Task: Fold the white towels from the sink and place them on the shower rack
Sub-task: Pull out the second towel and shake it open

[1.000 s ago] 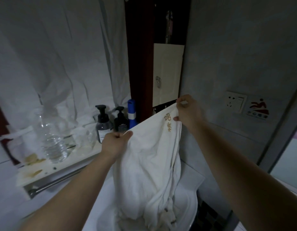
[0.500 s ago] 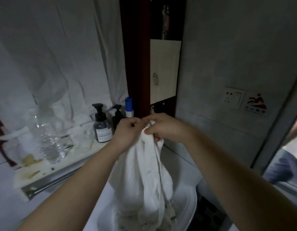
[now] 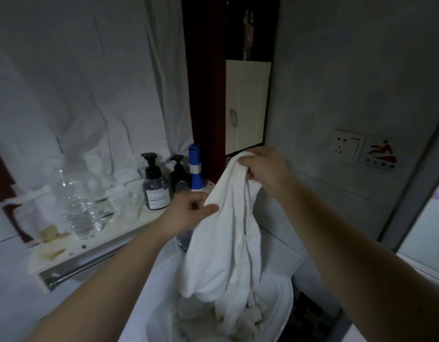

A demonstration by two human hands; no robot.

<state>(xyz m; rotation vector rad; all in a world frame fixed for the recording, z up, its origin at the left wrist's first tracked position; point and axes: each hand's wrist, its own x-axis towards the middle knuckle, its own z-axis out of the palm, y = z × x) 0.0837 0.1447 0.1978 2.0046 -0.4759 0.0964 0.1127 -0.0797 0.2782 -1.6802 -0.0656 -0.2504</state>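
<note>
Over the sink (image 3: 283,304) the towel (image 3: 228,243) hangs bunched, its tail down in the basin among more cloth. The right hand (image 3: 265,169) clamps its top and the left hand (image 3: 189,213) pinches an edge lower down. To fold cleanly, I'd lift it clear and find both corners before halving; the sign (image 3: 381,155) and bottle (image 3: 156,186) label are too blurred to read.
</note>
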